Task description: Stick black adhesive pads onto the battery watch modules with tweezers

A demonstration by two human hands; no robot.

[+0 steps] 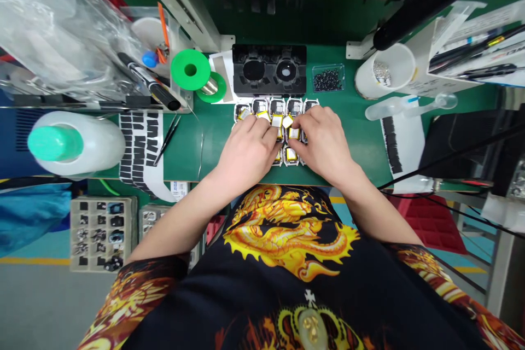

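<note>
A green table [365,139] stands above a gray floor [33,306], bearing one black fixture [269,72] with two round openings. One green spool [197,75] sits left of the fixture; one clear box [328,77] of black bits and one white cup [364,76] sit right. Just nearside lie small casings [277,105], five in the far row, with yellow-edged cells [277,121]. Over them, the left hand [252,145] and right hand [322,139] curl palm-down; whether either pinches a cell cannot be told.
</note>
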